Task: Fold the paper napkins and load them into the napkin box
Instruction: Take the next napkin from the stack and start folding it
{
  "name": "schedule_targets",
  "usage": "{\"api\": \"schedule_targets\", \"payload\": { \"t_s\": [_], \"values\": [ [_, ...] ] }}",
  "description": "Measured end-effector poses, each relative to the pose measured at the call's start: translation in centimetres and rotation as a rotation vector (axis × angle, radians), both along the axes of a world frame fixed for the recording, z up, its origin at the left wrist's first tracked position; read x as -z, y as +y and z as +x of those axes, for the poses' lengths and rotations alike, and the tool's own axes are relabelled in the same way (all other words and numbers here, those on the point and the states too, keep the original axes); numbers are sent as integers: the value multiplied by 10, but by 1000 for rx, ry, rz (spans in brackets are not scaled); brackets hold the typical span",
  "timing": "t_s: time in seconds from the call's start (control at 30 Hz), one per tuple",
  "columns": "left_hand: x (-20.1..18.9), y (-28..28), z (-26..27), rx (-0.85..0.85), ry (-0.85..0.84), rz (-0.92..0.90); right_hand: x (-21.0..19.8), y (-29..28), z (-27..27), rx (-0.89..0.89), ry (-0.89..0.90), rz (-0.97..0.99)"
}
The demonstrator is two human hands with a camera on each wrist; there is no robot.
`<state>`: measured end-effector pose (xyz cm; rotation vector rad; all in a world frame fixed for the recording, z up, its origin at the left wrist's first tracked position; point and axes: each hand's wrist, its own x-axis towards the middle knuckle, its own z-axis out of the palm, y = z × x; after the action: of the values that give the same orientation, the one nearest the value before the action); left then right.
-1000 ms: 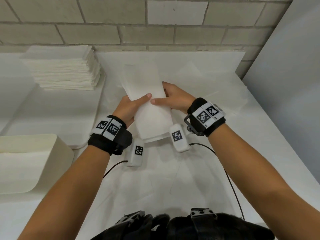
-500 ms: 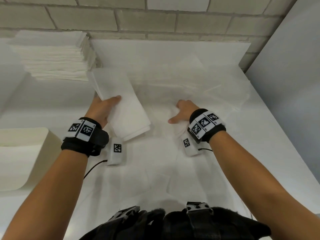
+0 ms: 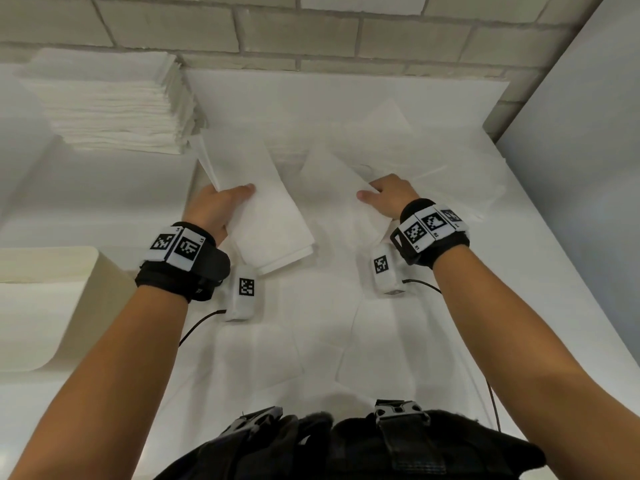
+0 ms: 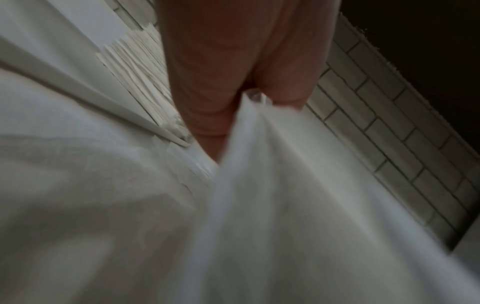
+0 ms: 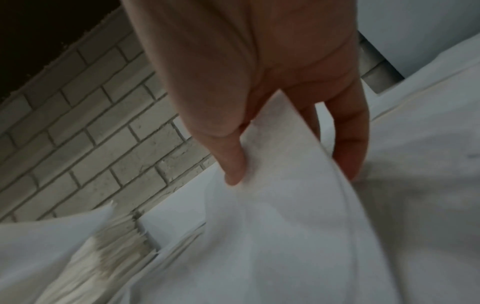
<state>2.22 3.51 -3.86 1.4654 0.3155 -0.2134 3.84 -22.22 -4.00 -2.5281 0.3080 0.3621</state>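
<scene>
Two hands are at work over a white table (image 3: 540,306), each with paper in its grasp. The left hand (image 3: 216,211) has its thumb pressed on top and its fingers curled beneath a folded napkin bundle (image 3: 263,209), which it holds tilted above the surface; the left wrist view shows the paper edge pinched between thumb and fingers (image 4: 215,86). The right hand (image 3: 389,197) pinches a single napkin sheet (image 3: 332,181) between thumb and fingers (image 5: 350,144), its edge raised off the table; the rest of the sheet runs toward ten o'clock from the hand.

From the left hand, a tall napkin stack (image 3: 110,105) sits at eleven o'clock, close to the far tip of the bundle, against a brick wall (image 3: 294,29). The napkin box (image 3: 52,306), cream-coloured, stands at about eight o'clock from the left hand, at the table's left edge, well apart from the bundle. Loose flat napkins (image 3: 381,126) lie spread at twelve o'clock from the right hand. Each wrist carries a black band with marker tags.
</scene>
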Motion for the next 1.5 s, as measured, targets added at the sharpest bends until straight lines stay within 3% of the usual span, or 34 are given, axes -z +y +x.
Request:
{"api": "schedule_targets", "payload": {
  "t_s": [0.13,0.23,0.33,0.4,0.5,0.6,0.67,0.77,0.9,1.03,1.13,1.2,1.27,1.4,1.5],
  "values": [
    [5,-6,1,39,52,46,3,3,-2,-23,-57,-55],
    [7,-12,4,49,84,54,-7,-2,-5,25,-234,74],
    [4,-17,7,-54,17,132,-29,-7,-5,36,-360,263],
    [-7,-15,10,-169,-142,264,-50,-4,-6,-123,-307,265],
    [-38,-13,13,-237,-368,475,-85,12,-12,-469,-122,37],
    [-62,-17,12,-26,-461,666,-114,38,-20,-657,-14,-70],
    [-65,-22,8,212,-412,722,-126,52,-21,-711,-74,-143],
    [-61,-31,-6,449,-262,555,-137,63,-16,-691,-245,-260],
    [-53,-41,-20,495,-229,358,-132,70,-14,-639,-362,-313],
    [-51,-42,-23,609,-233,326,-120,65,-13,-590,-494,-213],
    [-55,-35,-20,480,-247,208,-111,39,-17,-373,-598,84],
    [-58,-29,-18,359,-245,64,-102,24,-26,-208,-439,389],
    [-59,-30,-18,334,-244,14,-90,22,-35,-203,-220,610],
    [-54,-45,-25,323,-285,86,-75,40,-42,-310,-240,645],
    [-49,-47,-31,221,-300,21,-60,50,-43,-262,-282,700]
  ]
}}
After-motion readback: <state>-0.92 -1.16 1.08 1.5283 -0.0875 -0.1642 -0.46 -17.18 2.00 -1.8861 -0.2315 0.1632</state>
